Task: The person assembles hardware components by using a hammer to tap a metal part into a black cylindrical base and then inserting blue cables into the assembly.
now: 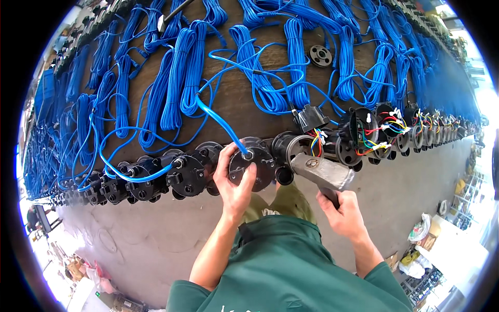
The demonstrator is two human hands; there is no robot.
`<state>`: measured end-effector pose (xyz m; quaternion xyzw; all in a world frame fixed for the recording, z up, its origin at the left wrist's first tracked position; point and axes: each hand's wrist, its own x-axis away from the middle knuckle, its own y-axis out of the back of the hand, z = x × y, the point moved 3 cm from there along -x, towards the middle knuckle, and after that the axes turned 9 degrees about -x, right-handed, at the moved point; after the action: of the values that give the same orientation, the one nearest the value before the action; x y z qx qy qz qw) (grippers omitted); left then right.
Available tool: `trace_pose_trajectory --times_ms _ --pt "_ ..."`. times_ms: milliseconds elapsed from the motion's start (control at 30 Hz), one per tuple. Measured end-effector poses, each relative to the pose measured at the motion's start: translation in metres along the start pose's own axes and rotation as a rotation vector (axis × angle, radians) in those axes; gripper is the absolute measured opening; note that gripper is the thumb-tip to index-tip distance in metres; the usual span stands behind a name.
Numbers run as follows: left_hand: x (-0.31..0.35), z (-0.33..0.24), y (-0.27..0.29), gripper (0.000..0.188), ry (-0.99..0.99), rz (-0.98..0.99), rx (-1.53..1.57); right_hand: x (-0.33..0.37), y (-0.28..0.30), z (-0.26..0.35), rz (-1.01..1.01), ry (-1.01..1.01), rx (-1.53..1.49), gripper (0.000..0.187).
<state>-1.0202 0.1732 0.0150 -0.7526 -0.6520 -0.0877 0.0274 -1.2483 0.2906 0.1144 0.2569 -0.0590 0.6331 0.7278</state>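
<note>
My left hand [234, 190] grips a round black motor housing [263, 165] at the bench's near edge, thumb on its end cap and fingers around its side. A bright blue cable [221, 123] runs into a fitting in the middle of that cap. In my right hand [345, 214] is a hammer [323, 172], held by its dark handle. Its worn metal head is raised to the right of the cap, apart from it, and hides part of an open black housing [289, 146] behind.
A row of capped black housings [186, 174] stretches left along the edge. Open housings with coloured wires [397, 125] line the right. Bundled blue cables [179, 83] cover the brown bench [236, 125], where a black disc [320, 55] lies too. Another hammer [162, 23] rests far back.
</note>
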Motion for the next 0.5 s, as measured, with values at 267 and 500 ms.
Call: trace_pose_trajectory --times_ms 267,500 --pt "0.001 0.004 0.002 0.051 -0.012 -0.01 0.063 0.025 -0.004 0.053 0.065 0.632 0.521 0.039" --pt "0.0 0.009 0.001 0.05 -0.076 -0.028 -0.033 -0.004 -0.017 0.084 0.084 -0.003 0.248 0.026"
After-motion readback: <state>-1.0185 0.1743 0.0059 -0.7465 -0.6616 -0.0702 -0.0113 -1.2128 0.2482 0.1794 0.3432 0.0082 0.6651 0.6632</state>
